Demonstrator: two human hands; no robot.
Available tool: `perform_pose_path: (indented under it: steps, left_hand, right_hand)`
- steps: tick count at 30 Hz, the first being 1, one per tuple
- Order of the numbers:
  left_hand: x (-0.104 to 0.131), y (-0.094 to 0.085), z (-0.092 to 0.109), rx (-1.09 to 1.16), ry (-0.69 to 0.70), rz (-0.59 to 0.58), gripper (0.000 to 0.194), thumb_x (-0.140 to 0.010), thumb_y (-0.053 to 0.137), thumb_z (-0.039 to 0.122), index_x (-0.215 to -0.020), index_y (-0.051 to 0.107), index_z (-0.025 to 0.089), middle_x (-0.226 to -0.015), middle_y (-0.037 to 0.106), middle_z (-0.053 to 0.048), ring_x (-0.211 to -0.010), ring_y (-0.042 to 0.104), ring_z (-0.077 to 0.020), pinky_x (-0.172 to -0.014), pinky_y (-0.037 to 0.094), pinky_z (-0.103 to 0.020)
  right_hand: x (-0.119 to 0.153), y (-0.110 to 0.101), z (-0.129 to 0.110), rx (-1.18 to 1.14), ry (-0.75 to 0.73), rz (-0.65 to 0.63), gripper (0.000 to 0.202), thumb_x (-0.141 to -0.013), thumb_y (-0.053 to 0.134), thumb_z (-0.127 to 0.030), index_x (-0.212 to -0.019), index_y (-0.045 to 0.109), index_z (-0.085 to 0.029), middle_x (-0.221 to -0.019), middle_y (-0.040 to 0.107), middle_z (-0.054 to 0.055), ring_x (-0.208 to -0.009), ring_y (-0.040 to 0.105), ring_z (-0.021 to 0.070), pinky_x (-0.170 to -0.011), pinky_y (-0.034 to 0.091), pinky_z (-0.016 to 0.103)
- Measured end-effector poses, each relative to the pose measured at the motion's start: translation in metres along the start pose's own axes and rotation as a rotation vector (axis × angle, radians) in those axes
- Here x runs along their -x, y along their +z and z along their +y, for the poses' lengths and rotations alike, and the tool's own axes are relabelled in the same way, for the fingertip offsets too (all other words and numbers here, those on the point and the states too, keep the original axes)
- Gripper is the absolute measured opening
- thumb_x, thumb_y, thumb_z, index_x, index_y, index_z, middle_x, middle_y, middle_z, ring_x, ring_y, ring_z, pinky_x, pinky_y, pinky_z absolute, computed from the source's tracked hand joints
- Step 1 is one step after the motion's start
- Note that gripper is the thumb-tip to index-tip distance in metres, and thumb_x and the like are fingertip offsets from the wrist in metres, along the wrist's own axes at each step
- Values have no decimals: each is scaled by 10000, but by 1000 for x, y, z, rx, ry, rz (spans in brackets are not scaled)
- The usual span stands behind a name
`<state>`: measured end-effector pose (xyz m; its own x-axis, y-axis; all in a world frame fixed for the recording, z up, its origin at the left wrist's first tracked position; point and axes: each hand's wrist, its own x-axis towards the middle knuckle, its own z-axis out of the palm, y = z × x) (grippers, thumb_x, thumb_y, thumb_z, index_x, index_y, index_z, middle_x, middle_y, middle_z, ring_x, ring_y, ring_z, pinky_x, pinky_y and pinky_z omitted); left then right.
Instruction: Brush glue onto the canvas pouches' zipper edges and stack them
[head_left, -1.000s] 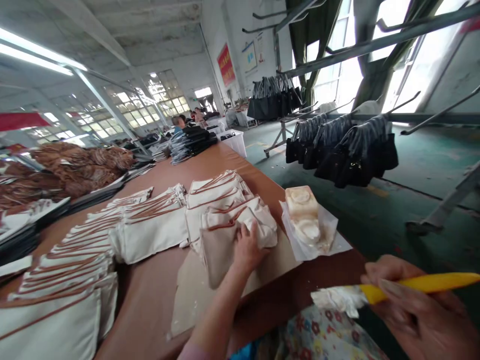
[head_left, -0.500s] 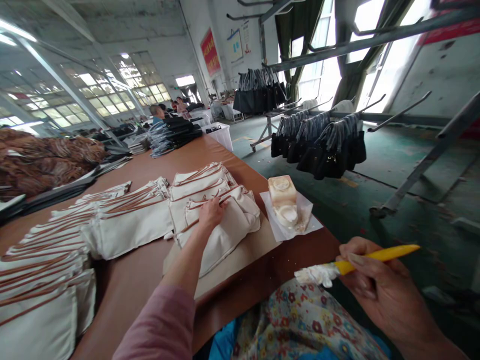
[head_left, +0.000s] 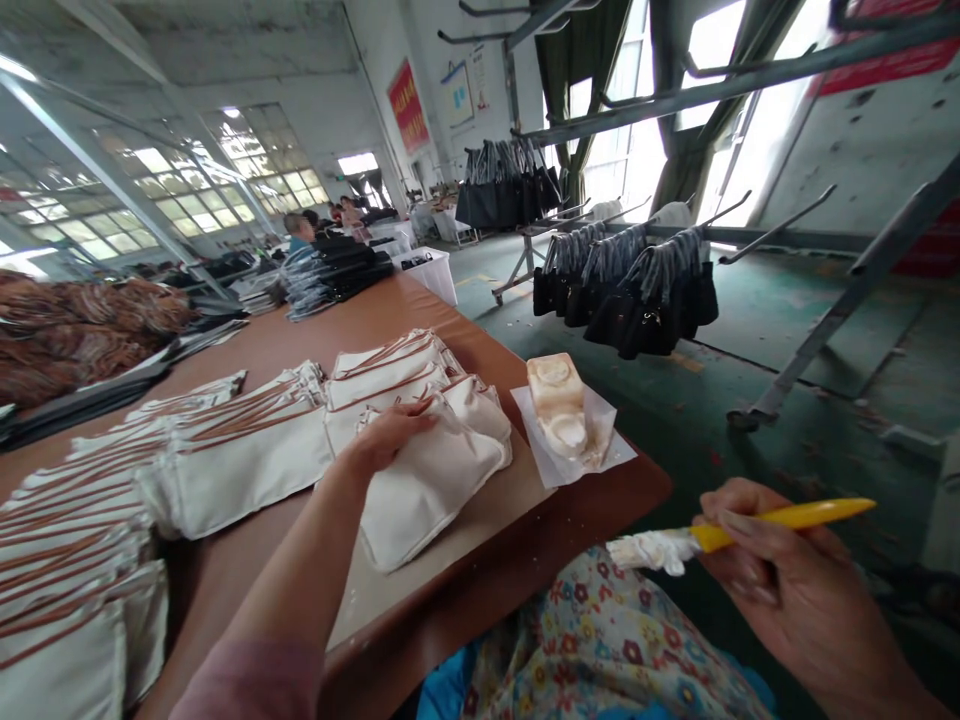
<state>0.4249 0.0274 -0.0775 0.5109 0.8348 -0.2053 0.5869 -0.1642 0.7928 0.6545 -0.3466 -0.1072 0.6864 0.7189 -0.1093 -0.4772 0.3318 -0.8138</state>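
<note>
My left hand [head_left: 396,432] is at the upper left edge of a cream fabric bag piece [head_left: 439,490], its fingers closed on the edge and the thumb mostly hidden. This piece lies at a slant on top of a small stack of similar pieces with brown trim [head_left: 394,360]. In my right hand [head_left: 776,565] is a brush with a yellow handle [head_left: 817,513], held above my lap and clear of the table. Thick white paste coats its bristles [head_left: 652,551]. A paste-smeared container [head_left: 556,400] lies on a white sheet [head_left: 525,410] at the table's right edge.
More cream pieces [head_left: 240,470] lie overlapped in rows along the left of the brown table [head_left: 442,315]. Brown bundles [head_left: 97,335] and dark stacked goods [head_left: 349,270] are farther back. Black bags [head_left: 630,310] hang from a metal rack on the right. A person [head_left: 298,235] is beyond the table.
My left hand has drawn back left and nearer to me, and the top bag piece has shifted with it. The brush has moved slightly right, still in my right hand.
</note>
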Motion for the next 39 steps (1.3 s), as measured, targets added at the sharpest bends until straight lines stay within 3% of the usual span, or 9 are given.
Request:
perform_pose_path:
  steps: [4,10,15,19,22,25,30,35,39]
  left_hand:
    - [15,10,-12,45,92,-190,510,-756,706,539,-1068,736,136,-923,751,-122,-733,698,-238,-698,577,-364]
    - [-20,58,-11,-241,325,164,280,-759,690,326,-998,778,209,-1311,616,-89,-1250,529,-295,-1083,418,-408]
    - [-29,62,-18,-287,353,152,279,-791,613,324,-993,743,183,-997,727,-55,-974,641,-225,-901,497,-312]
    - [-8,59,-20,-250,318,142,220,-782,621,379,-833,663,169,-762,675,-6,-741,614,-167,-684,488,-255]
    - [16,65,-16,-38,273,109,328,-734,699,377,-975,617,171,-744,665,19,-664,594,-141,-604,461,-232]
    - [41,72,-8,202,202,19,516,-666,797,390,-1093,624,157,-831,709,-13,-711,634,-156,-627,482,-239]
    - [74,77,0,425,78,-196,435,-635,860,410,-956,751,138,-878,739,-32,-703,643,-160,-656,496,-249]
    - [90,78,2,528,77,-248,371,-622,890,331,-931,771,165,-896,745,-12,-732,637,-139,-677,492,-220]
    - [96,81,4,521,45,-269,352,-612,893,354,-882,772,163,-851,732,-7,-706,634,-140,-659,496,-222]
  right_hand:
    - [-10,10,0,-41,21,-47,285,-814,742,-243,-611,553,-179,-470,332,-50,-426,269,73,-414,258,224]
    - [-14,26,-1,-51,10,-74,273,-814,740,-244,-621,558,-178,-507,355,-46,-443,253,73,-420,226,227]
    - [-16,19,-1,-22,-43,-45,253,-846,721,-241,-647,579,-176,-491,342,-53,-435,248,71,-418,215,230]
    - [-30,30,-1,3,-95,-99,209,-871,710,-242,-699,610,-179,-489,380,-53,-427,300,70,-428,236,231]
    - [-47,54,3,20,-180,-180,185,-882,707,-252,-733,621,-184,-485,416,-54,-416,330,73,-432,241,232]
    - [-66,78,15,64,-252,-235,166,-859,724,-263,-755,618,-189,-472,422,-66,-398,325,74,-415,216,224]
    - [-89,100,36,238,-356,-338,189,-854,707,-290,-736,598,-192,-485,422,-69,-417,327,89,-418,237,237]
    - [-97,115,38,551,-565,-479,179,-857,673,-283,-717,613,-189,-617,546,-19,-559,469,129,-534,366,263]
    - [-94,118,29,684,-701,-434,169,-864,637,-266,-713,608,-197,-666,581,-5,-620,513,152,-604,410,284]
